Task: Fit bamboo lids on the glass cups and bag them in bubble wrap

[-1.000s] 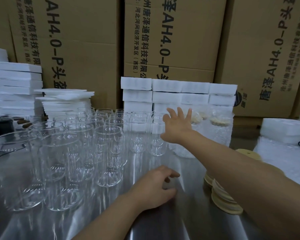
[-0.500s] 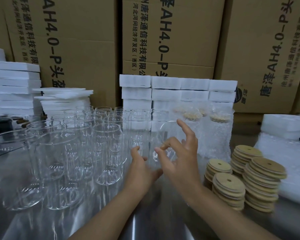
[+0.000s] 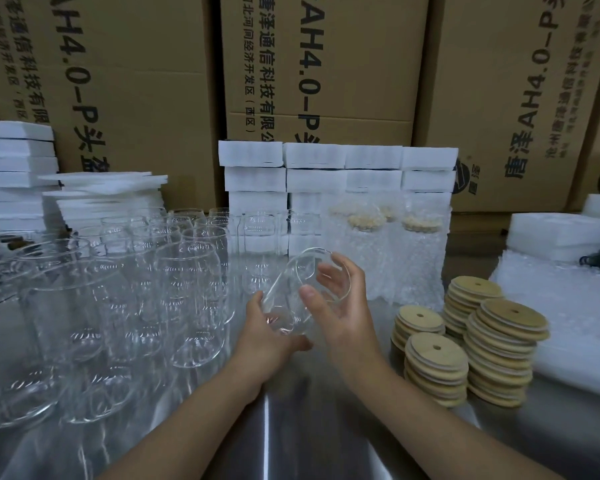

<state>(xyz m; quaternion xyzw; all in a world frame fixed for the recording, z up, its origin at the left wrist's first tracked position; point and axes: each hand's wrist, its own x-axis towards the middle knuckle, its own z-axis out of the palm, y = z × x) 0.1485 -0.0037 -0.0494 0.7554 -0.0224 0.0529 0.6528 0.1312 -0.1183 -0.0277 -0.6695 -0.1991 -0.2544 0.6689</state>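
Far left: stacked white foam sheets [image 3: 14, 161] at the back of the desk [image 3: 309, 427], and in front of them a crowd of bare cups [image 3: 187, 289], upright, close together, none lidded.

Just right of that crowd, holds one cup [image 3: 291, 292] clear of the desk, tilted, mouth up and to the right. Cradles its base with the left grip [image 3: 267, 337], fingers curled under the glass. Wraps its upper part with the right grip [image 3: 343, 306], thumb on the near side, fingers behind the rim. No longer stretches the right grip toward the wrapped cups at the back, as a second ago; no longer rests the left grip on the desk. Points, most likely, to one fresh cup picked out and made ready for a lid; no lid taken yet.

Further right: four stacks of round bamboo lids [image 3: 437, 355], each with a small hole, near the right grip but apart from it. Behind them, bagged cups [image 3: 416, 258] standing in bubble wrap, lids on. Far right: a pile of bubble wrap [image 3: 568, 306].

Shiny metal underfoot of it all. Behind: white foam blocks [image 3: 340, 157] in rows, then a wall of large cardboard boxes [image 3: 326, 64] with printed lettering.
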